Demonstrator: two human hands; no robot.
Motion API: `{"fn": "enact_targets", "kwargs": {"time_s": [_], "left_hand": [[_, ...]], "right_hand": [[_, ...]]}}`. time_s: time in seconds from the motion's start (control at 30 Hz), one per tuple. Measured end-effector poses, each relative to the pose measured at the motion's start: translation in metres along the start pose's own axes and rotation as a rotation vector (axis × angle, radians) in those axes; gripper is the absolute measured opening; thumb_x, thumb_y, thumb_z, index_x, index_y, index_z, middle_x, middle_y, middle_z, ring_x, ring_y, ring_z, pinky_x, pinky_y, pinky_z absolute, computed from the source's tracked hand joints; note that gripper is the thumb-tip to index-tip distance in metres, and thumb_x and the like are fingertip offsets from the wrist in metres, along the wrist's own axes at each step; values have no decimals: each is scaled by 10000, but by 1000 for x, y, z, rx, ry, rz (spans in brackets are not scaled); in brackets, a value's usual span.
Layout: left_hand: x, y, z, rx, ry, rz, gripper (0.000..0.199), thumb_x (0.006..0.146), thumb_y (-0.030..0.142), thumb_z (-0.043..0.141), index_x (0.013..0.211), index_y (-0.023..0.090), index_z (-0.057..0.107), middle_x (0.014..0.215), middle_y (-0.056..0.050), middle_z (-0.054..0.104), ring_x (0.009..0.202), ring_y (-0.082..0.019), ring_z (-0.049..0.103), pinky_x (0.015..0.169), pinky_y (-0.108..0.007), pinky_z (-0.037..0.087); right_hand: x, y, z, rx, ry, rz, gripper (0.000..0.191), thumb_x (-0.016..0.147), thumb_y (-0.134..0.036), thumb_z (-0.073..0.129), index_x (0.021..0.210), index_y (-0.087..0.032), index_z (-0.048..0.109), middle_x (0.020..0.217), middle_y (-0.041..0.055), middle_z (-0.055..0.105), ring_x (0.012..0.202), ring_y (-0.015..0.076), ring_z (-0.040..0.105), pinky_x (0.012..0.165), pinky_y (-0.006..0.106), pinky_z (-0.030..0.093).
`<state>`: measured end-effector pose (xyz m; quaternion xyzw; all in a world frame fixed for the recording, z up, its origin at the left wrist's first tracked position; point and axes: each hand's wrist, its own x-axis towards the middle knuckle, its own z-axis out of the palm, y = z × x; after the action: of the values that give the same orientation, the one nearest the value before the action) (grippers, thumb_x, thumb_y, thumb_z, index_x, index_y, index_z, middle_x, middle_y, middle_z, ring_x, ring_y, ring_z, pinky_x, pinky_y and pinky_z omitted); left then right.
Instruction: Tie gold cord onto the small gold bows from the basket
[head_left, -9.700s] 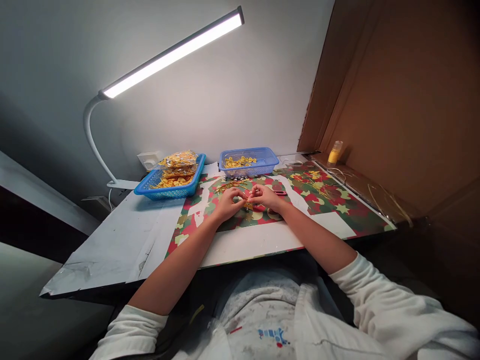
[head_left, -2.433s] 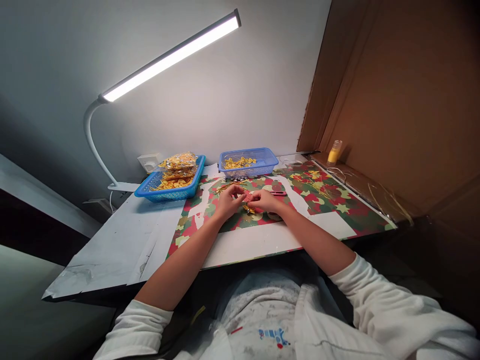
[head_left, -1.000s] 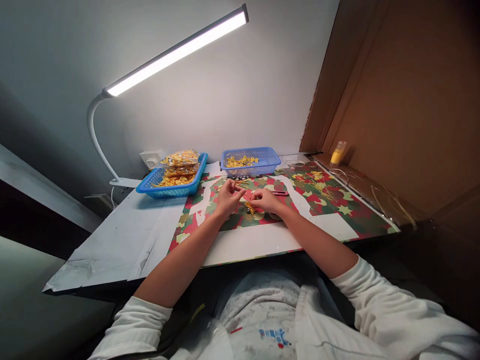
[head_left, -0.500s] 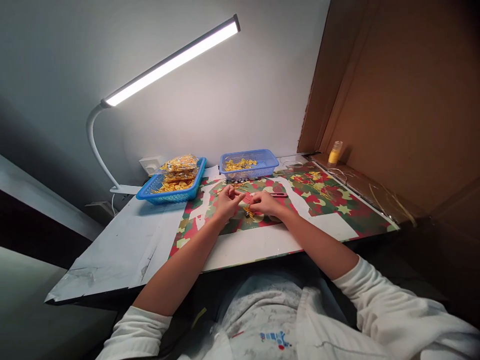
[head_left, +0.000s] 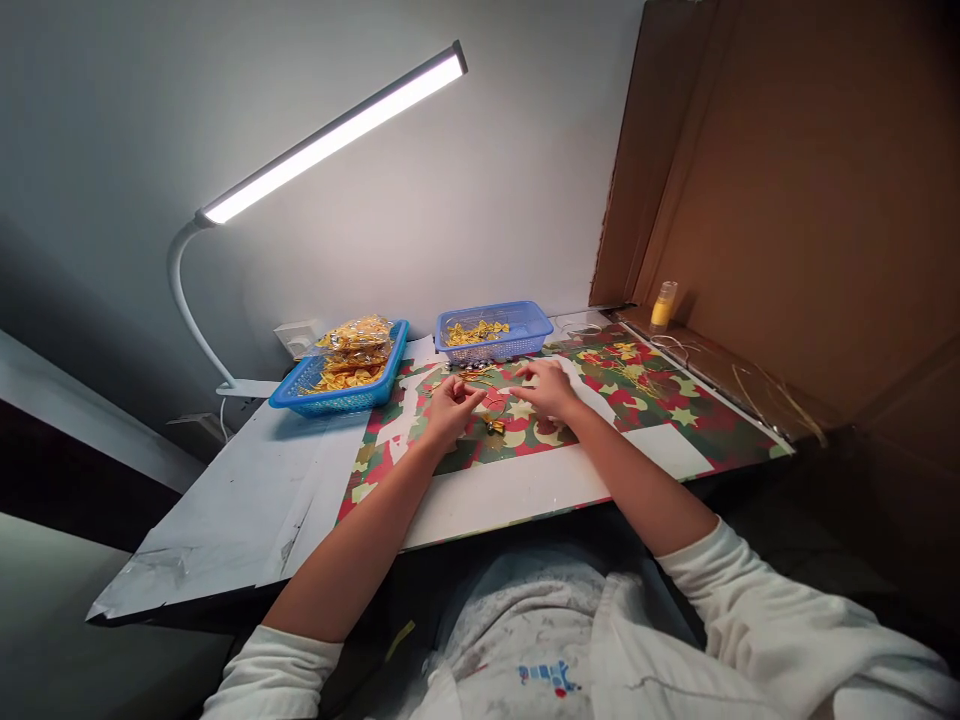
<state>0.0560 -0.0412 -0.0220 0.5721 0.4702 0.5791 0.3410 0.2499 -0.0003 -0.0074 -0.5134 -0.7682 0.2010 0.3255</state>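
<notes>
My left hand (head_left: pixel 452 408) is closed in a pinch, with thumb and forefinger together on a thin cord. A loop of that cord runs down to a small gold bow (head_left: pixel 493 424) with something shiny on it, between my hands. I cannot tell whether the bow hangs or rests on the patterned sheet. To the right, my right hand (head_left: pixel 550 390) is apart from the bow, its thumb and fingers spread and nothing visible between them. Just beyond my hands lie several silver beads or bells (head_left: pixel 484 366) and gold cord pieces (head_left: pixel 471 377).
A blue basket (head_left: pixel 322 402) at left holds gold bows and a bulging clear bag (head_left: pixel 360 340). Behind my hands, a periwinkle basket (head_left: pixel 531 342) contains more bows. Gold cords (head_left: pixel 634 370) lie at right, near a yellow bottle (head_left: pixel 663 308). A lamp (head_left: pixel 337 140) stretches overhead.
My right hand has let go of the gold bow, moved up and away to the right, and spread its fingers. The pink-red tool beside it is now out of sight. My left hand keeps its pinch.
</notes>
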Motion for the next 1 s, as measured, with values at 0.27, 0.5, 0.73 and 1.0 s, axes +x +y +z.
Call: {"fn": "enact_targets", "kwargs": {"time_s": [0.27,0.5,0.73,1.0], "left_hand": [[-1,-1,2,-62,25,-39,492,616,351,762,644,219,289,645,15,633,543,-105,512,530,-219,334],[3,-7,-1,-35,67,-26,478,601,343,743,634,218,283,634,22,632,537,-91,477,546,-223,318],[5,-10,-2,-6,88,-38,473,593,343,744,629,219,289,628,24,622,530,-93,469,530,-221,296],[3,-9,-1,3,88,-33,451,618,323,721,630,221,282,624,22,622,530,-97,463,537,-223,305]], "right_hand": [[-1,14,-17,-416,-205,268,254,830,-425,607,831,-171,628,1174,141,561,1218,340,398,936,437,338],[-2,3,-14,-139,-161,67,189,889,-309,476,769,-171,523,842,68,605,785,170,523,682,271,359],[-9,-3,-8,113,-317,-113,345,907,-410,368,649,-189,430,623,-16,464,607,124,422,586,254,300],[-14,-7,-7,-27,-306,-292,393,901,-369,440,608,-150,585,672,18,526,639,119,430,614,264,275]]}}
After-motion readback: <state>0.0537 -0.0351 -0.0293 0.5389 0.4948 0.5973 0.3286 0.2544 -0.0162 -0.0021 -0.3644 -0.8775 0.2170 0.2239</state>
